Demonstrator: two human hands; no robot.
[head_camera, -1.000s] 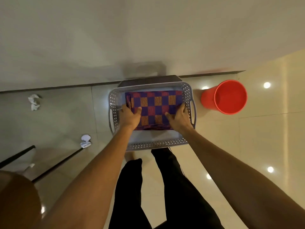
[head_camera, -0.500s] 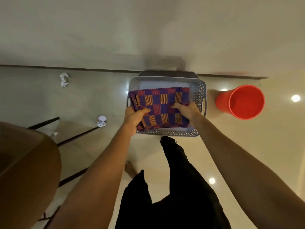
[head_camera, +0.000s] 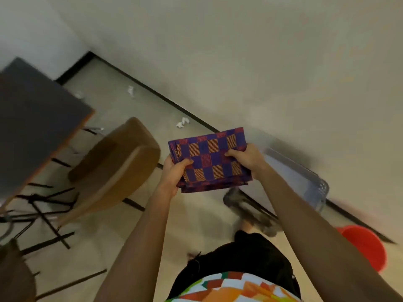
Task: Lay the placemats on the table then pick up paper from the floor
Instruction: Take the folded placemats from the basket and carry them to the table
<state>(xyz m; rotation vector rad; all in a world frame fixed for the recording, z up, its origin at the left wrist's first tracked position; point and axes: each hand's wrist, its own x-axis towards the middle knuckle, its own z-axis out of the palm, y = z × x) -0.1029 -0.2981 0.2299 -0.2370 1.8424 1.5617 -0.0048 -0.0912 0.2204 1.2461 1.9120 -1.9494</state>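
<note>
Purple-and-orange checked placemats (head_camera: 209, 160), a folded stack, are held in the air by both hands. The left hand (head_camera: 174, 173) clasps the near-left corner and the right hand (head_camera: 246, 158) the right edge, thumbs on top. None lies on the counter (head_camera: 32, 118) beyond the chair (head_camera: 113, 166). Crumpled paper (head_camera: 182, 122) waits on the floor (head_camera: 192, 216). By my judgement, both steps remain.

Purple-orange checked placemats (head_camera: 210, 159); apparently red bucket (head_camera: 366, 247)
</note>
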